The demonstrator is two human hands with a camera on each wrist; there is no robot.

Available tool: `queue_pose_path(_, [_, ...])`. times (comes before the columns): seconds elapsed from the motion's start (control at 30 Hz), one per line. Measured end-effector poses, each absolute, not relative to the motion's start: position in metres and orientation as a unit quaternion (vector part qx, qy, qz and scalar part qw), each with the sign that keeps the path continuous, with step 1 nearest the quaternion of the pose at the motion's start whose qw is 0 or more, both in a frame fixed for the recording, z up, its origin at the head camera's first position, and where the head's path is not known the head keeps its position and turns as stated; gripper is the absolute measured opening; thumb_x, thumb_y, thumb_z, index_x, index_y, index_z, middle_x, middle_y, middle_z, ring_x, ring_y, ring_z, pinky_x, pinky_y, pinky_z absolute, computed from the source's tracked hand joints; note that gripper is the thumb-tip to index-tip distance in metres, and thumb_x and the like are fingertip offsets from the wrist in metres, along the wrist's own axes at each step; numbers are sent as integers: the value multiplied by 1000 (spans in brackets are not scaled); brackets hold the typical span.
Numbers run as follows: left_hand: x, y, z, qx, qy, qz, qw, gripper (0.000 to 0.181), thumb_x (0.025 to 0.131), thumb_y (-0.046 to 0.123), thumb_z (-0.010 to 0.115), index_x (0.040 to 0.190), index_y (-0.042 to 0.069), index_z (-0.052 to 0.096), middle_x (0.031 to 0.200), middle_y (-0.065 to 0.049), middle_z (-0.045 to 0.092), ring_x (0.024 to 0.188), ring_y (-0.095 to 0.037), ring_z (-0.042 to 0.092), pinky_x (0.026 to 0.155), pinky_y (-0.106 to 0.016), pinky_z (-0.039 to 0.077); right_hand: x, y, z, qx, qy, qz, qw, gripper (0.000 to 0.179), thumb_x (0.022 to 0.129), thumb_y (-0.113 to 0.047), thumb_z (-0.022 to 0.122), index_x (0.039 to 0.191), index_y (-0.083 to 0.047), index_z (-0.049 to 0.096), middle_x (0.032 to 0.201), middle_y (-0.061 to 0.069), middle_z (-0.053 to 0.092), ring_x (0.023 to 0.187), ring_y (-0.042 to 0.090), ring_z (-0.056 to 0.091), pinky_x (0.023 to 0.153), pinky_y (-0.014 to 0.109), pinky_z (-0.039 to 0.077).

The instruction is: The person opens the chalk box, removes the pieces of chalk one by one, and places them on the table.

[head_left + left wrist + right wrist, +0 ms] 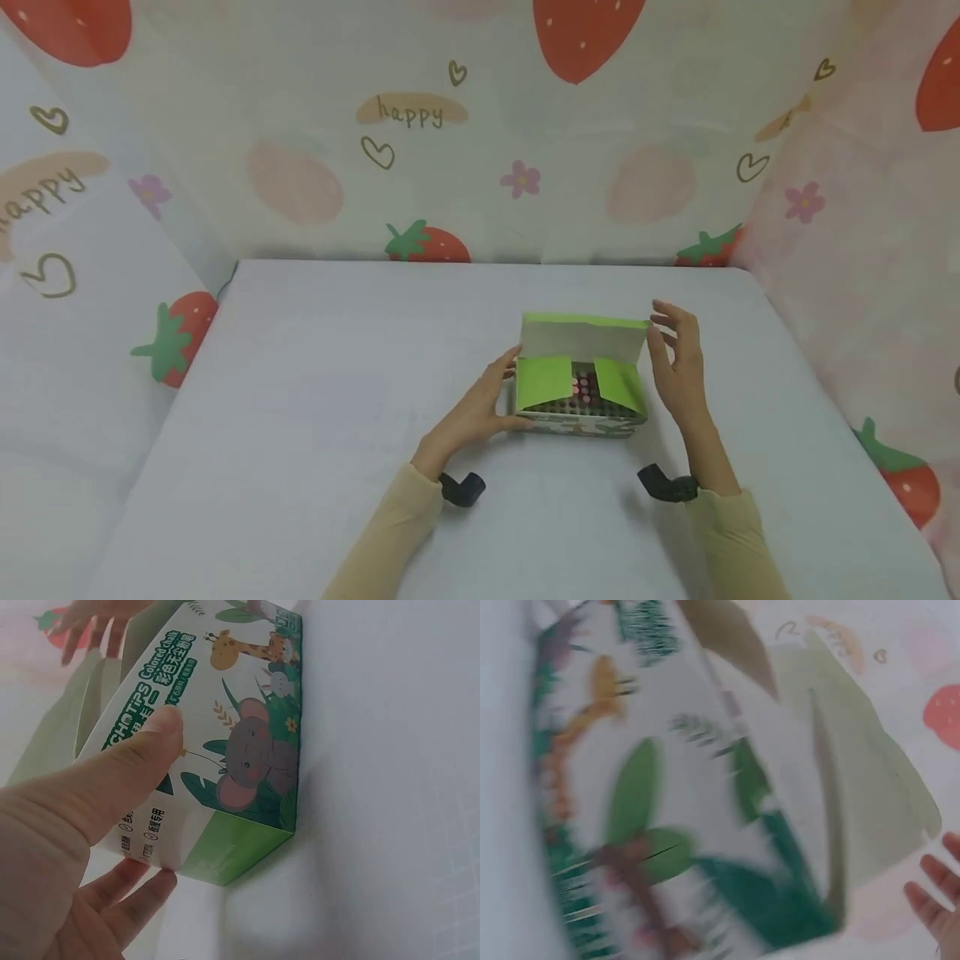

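Observation:
A chalk box [581, 427], printed with "Colored chalk" and cartoon animals, sits on the table with its lid [583, 340] raised at the back. Two green side flaps [544, 381] slope over the top; between them show the round ends of chalk sticks [583, 389], some pink. My left hand [480, 408] grips the box's left end, thumb on the printed front and fingers round the side, as the left wrist view shows. By the lid's upper right corner, my right hand [678, 358] is raised with loosely bent fingers [928, 909] holding nothing.
The box stands on a white-covered table [315, 400], right of its middle. Behind and at both sides hangs a cloth backdrop [480, 192] with strawberries and "happy" lettering. Each wrist carries a black camera mount [462, 490].

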State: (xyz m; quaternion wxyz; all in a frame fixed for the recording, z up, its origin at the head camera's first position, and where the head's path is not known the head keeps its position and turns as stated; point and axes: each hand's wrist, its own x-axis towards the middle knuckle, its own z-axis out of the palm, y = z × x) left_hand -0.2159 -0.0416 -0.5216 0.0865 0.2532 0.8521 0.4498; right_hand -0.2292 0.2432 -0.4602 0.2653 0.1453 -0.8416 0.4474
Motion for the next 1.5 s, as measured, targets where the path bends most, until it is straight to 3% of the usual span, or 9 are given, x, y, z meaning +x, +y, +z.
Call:
queue_pose_path(0.17, [-218,-46,-519,241,850,460,87,111,69,31,81,148,32,2,144,-8,32,131,-24,37,105,-45,33,-199,234,-462,163,-837,467,232,30,87,3,53,116,11,48,129,27,41,119,29,42,99,19,34])
queue_pose_path(0.3, [-221,-47,-517,242,851,458,90,113,68,31,82,149,27,4,142,-9,34,130,-25,39,104,-44,33,-186,230,-470,160,-862,460,142,46,80,4,64,123,7,49,138,27,33,129,40,31,107,46,28])
queue_pose_path(0.4, [-223,-46,-516,245,853,452,93,112,67,31,82,149,22,6,141,-10,35,130,-26,40,104,-44,34,-180,230,-477,149,-871,461,81,68,75,0,71,135,2,39,146,24,19,135,44,18,101,65,20])
queue_pose_path(0.47, [-223,-45,-516,248,854,447,93,112,67,33,82,149,20,7,141,-10,35,129,-26,40,104,-44,34,-179,230,-481,144,-873,461,67,77,74,-1,73,139,1,34,149,22,14,136,44,15,101,67,18])
queue_pose_path(0.8, [-224,-43,-516,228,843,475,108,111,66,29,84,149,18,11,142,-9,32,131,-26,38,105,-46,32,-183,236,-485,133,-845,509,99,60,87,3,56,141,2,30,146,22,30,130,43,30,101,58,29])
queue_pose_path(1.0, [-225,-43,-518,220,836,489,117,110,66,26,84,149,20,11,143,-9,30,132,-26,36,105,-47,32,-186,241,-493,99,-799,588,78,43,101,-11,28,142,2,28,148,20,29,139,30,21,111,25,19])
queue_pose_path(1.17, [-225,-41,-519,227,830,494,124,110,67,26,83,149,19,9,145,-10,28,133,-28,35,106,-47,30,-189,248,-508,80,-721,685,63,53,102,-29,14,145,2,21,148,22,27,142,23,11,114,33,8])
queue_pose_path(1.33, [-224,-41,-522,225,834,489,125,109,69,30,82,149,22,9,147,-8,26,132,-28,36,105,-46,31,-191,255,-526,68,-660,747,45,53,101,-35,7,149,-13,6,149,11,30,138,12,27,107,19,21])
queue_pose_path(1.5, [-220,-38,-527,212,840,484,127,108,71,34,80,150,25,6,148,-8,26,132,-26,35,105,-45,32,-190,257,-538,37,-629,776,32,53,101,-39,12,149,-15,8,146,0,38,131,5,36,104,19,26])
